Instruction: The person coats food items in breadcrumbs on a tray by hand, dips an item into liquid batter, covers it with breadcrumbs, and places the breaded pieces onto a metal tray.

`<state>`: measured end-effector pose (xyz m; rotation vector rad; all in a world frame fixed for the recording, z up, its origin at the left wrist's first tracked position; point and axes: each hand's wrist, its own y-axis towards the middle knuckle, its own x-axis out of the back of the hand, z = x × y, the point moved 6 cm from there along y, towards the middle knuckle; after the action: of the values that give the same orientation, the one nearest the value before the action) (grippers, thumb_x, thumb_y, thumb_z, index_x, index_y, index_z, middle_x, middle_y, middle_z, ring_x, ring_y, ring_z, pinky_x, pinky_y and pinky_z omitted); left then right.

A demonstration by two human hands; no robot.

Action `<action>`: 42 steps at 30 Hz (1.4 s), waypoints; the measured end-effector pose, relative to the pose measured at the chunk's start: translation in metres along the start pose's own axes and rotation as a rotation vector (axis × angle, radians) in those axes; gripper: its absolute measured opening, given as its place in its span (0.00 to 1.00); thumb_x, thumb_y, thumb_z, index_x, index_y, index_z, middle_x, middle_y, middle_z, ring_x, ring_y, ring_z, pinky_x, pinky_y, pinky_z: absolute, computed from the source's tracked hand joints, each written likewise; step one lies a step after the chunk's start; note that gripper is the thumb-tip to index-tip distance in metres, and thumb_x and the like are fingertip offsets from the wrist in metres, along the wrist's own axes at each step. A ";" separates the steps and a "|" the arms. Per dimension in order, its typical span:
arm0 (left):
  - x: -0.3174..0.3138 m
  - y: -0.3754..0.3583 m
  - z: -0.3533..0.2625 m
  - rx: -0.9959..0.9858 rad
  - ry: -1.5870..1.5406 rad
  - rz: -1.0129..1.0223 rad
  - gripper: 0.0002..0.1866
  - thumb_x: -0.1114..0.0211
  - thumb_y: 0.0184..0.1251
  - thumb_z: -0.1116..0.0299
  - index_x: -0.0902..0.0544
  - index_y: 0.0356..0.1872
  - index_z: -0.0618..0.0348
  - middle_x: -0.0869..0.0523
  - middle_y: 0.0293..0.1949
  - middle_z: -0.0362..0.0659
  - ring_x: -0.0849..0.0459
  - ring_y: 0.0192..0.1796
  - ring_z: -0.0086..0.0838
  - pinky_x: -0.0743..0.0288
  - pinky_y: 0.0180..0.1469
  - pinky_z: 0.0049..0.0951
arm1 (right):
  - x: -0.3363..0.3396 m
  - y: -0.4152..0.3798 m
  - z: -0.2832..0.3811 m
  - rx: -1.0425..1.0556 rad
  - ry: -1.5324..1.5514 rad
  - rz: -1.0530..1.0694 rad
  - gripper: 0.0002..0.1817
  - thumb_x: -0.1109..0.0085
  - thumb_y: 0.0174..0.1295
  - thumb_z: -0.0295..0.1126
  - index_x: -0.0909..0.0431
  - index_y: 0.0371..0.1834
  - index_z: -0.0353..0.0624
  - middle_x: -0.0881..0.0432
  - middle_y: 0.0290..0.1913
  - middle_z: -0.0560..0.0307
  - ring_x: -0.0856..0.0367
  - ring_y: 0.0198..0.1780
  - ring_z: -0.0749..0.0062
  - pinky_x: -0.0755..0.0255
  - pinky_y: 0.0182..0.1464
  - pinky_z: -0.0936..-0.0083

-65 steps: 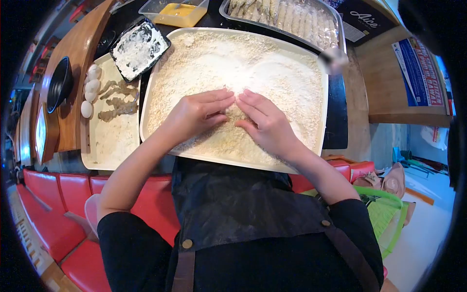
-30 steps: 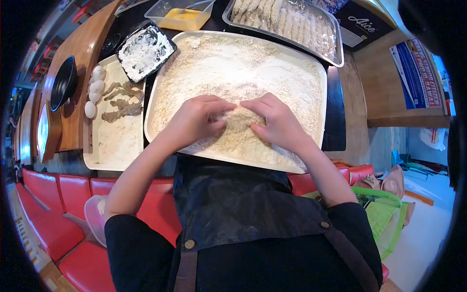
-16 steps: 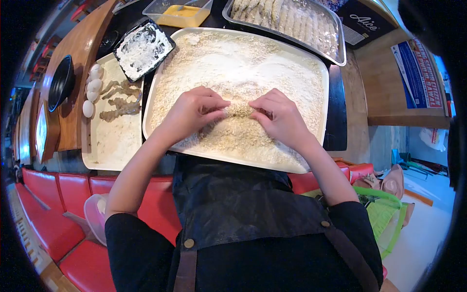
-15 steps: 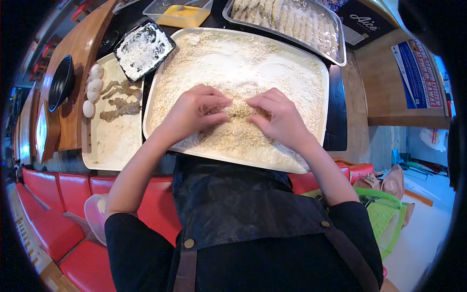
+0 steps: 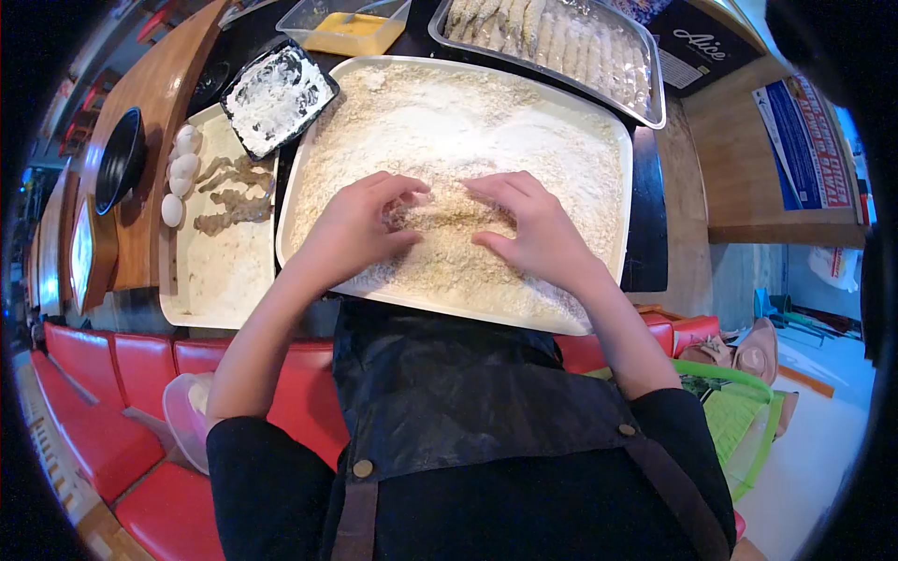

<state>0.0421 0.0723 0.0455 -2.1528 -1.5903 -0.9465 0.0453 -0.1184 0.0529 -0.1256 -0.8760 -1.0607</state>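
Far left on the wooden tabletop [image 5: 154, 89] sits a black bowl [image 5: 120, 161]. Beside it lies a pale tray [image 5: 220, 280] with a few white eggs [image 5: 180, 166] along its edge and some raw, floured shrimp [image 5: 234, 196] in the middle. A small black tray of flour [image 5: 278, 96] overlaps its far corner, and behind that stands a clear tub of beaten egg [image 5: 354, 30].

In the centre is the big tray of breadcrumbs [image 5: 486, 112]. The person's left hand [image 5: 351, 229] is curled into the crumbs, its grip closed round one end of a crumb-coated piece [image 5: 449, 210] that lies half buried near the front middle of the tray. The right hand [image 5: 528, 229] rests on the other end, fingers apart and pressing down on the coating rather than clamped.

Further right, at the back, a metal tray of breaded pieces [image 5: 561, 42] holds neat rows. A blue printed sheet [image 5: 804, 140] lies at the far right.
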 end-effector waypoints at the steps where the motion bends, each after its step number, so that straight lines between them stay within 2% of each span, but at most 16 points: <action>1: -0.001 -0.002 0.006 0.099 -0.034 0.100 0.17 0.23 0.51 0.73 0.12 0.45 0.59 0.12 0.31 0.42 0.14 0.38 0.31 0.20 0.43 0.29 | 0.001 0.000 -0.003 -0.027 0.026 0.029 0.18 0.29 0.50 0.28 0.17 0.47 0.40 0.17 0.45 0.50 0.21 0.50 0.54 0.25 0.54 0.65; 4: -0.001 -0.008 0.025 0.347 -0.226 0.315 0.17 0.23 0.51 0.73 0.12 0.45 0.60 0.12 0.31 0.43 0.15 0.38 0.30 0.23 0.44 0.27 | -0.006 -0.004 -0.011 -0.132 0.099 0.100 0.17 0.29 0.50 0.28 0.16 0.45 0.40 0.16 0.42 0.50 0.21 0.49 0.55 0.25 0.54 0.66; 10: 0.005 -0.005 0.023 -0.064 0.010 0.241 0.17 0.23 0.52 0.72 0.12 0.45 0.59 0.11 0.36 0.43 0.15 0.39 0.29 0.23 0.43 0.28 | -0.009 -0.010 -0.012 -0.106 0.026 0.084 0.16 0.29 0.51 0.29 0.15 0.44 0.40 0.16 0.40 0.49 0.20 0.48 0.56 0.25 0.53 0.66; 11: 0.009 -0.002 0.018 -0.064 0.013 0.219 0.17 0.24 0.53 0.71 0.12 0.46 0.59 0.12 0.37 0.44 0.15 0.39 0.30 0.23 0.43 0.28 | -0.006 -0.009 -0.009 -0.090 -0.005 0.095 0.17 0.29 0.51 0.30 0.16 0.45 0.40 0.16 0.41 0.48 0.20 0.48 0.56 0.25 0.53 0.66; 13: 0.019 0.005 0.003 -0.059 0.019 0.170 0.16 0.25 0.56 0.70 0.12 0.46 0.58 0.12 0.40 0.45 0.15 0.40 0.30 0.23 0.44 0.28 | 0.013 0.000 -0.006 0.025 -0.107 -0.093 0.19 0.30 0.53 0.32 0.17 0.48 0.40 0.16 0.44 0.47 0.19 0.47 0.56 0.24 0.53 0.66; 14: 0.024 0.009 0.011 0.106 -0.009 0.138 0.14 0.29 0.63 0.66 0.12 0.48 0.58 0.13 0.42 0.46 0.15 0.41 0.30 0.23 0.45 0.28 | 0.022 0.003 -0.006 0.083 -0.156 -0.186 0.20 0.30 0.54 0.34 0.17 0.50 0.40 0.17 0.45 0.46 0.19 0.47 0.55 0.24 0.52 0.65; 17: 0.022 0.023 0.030 0.227 0.069 0.027 0.15 0.34 0.69 0.61 0.13 0.49 0.58 0.13 0.43 0.48 0.15 0.42 0.30 0.23 0.46 0.29 | 0.027 0.010 -0.052 -0.311 0.044 -0.166 0.22 0.31 0.57 0.37 0.19 0.54 0.40 0.18 0.48 0.44 0.18 0.47 0.53 0.24 0.52 0.64; 18: 0.016 0.028 0.028 0.235 0.076 0.041 0.17 0.38 0.72 0.59 0.14 0.50 0.60 0.13 0.43 0.50 0.15 0.43 0.32 0.23 0.48 0.31 | 0.025 0.014 -0.060 -0.377 0.025 -0.138 0.20 0.34 0.60 0.35 0.19 0.53 0.39 0.17 0.44 0.45 0.17 0.44 0.58 0.24 0.50 0.67; 22: -0.022 0.051 0.022 0.145 -0.036 -0.022 0.23 0.45 0.76 0.54 0.16 0.50 0.67 0.13 0.41 0.51 0.16 0.41 0.34 0.25 0.48 0.31 | 0.001 0.030 -0.065 -0.448 0.283 -0.059 0.16 0.37 0.61 0.32 0.20 0.50 0.37 0.16 0.39 0.48 0.17 0.40 0.67 0.24 0.47 0.73; 25: -0.039 0.061 0.008 0.391 -0.279 0.123 0.26 0.48 0.77 0.51 0.16 0.50 0.68 0.14 0.38 0.47 0.19 0.39 0.28 0.26 0.46 0.29 | -0.007 0.036 -0.063 -0.441 0.423 -0.037 0.12 0.39 0.61 0.30 0.19 0.46 0.36 0.15 0.36 0.50 0.18 0.39 0.71 0.24 0.46 0.74; 27: -0.039 0.058 0.003 0.359 -0.460 0.132 0.24 0.46 0.76 0.53 0.16 0.49 0.67 0.14 0.38 0.46 0.19 0.39 0.26 0.26 0.46 0.27 | -0.001 0.035 -0.060 -0.446 0.529 -0.044 0.10 0.40 0.61 0.28 0.19 0.43 0.35 0.15 0.36 0.51 0.18 0.38 0.72 0.24 0.46 0.74; 29: -0.039 0.052 -0.003 0.324 -0.641 0.143 0.22 0.43 0.75 0.54 0.15 0.48 0.66 0.14 0.38 0.44 0.19 0.39 0.23 0.26 0.46 0.26 | 0.015 0.026 -0.039 -0.331 0.413 -0.025 0.09 0.39 0.60 0.27 0.19 0.42 0.36 0.15 0.36 0.51 0.18 0.38 0.70 0.23 0.46 0.73; 32: -0.024 0.030 -0.027 0.072 -0.274 0.234 0.14 0.34 0.67 0.66 0.14 0.49 0.63 0.12 0.42 0.46 0.15 0.43 0.28 0.22 0.49 0.27 | 0.019 0.008 -0.013 -0.105 0.206 0.036 0.09 0.36 0.56 0.26 0.18 0.41 0.37 0.16 0.37 0.50 0.17 0.39 0.63 0.23 0.48 0.70; 35: -0.024 0.012 -0.029 0.002 -0.022 0.160 0.16 0.28 0.56 0.74 0.13 0.48 0.60 0.12 0.45 0.48 0.12 0.47 0.36 0.20 0.52 0.31 | 0.007 -0.002 -0.003 0.043 0.087 0.036 0.12 0.31 0.51 0.26 0.17 0.39 0.37 0.16 0.39 0.50 0.19 0.45 0.56 0.23 0.50 0.67; 36: -0.025 0.007 -0.027 -0.075 0.023 0.100 0.16 0.28 0.55 0.74 0.13 0.47 0.59 0.12 0.46 0.49 0.12 0.46 0.40 0.18 0.50 0.32 | 0.001 -0.005 -0.005 0.057 0.062 0.024 0.12 0.31 0.51 0.26 0.17 0.39 0.37 0.16 0.39 0.51 0.19 0.45 0.57 0.23 0.50 0.67; 42: -0.034 0.001 -0.014 -0.163 0.010 0.001 0.17 0.27 0.54 0.75 0.13 0.47 0.58 0.12 0.44 0.48 0.12 0.45 0.39 0.18 0.49 0.32 | -0.005 -0.005 -0.003 0.053 -0.004 0.043 0.13 0.31 0.50 0.26 0.18 0.41 0.37 0.17 0.40 0.52 0.20 0.47 0.58 0.24 0.51 0.66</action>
<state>0.0322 0.0389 0.0337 -2.2506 -1.5564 -1.1201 0.0420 -0.1192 0.0456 -0.1022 -0.9005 -0.9967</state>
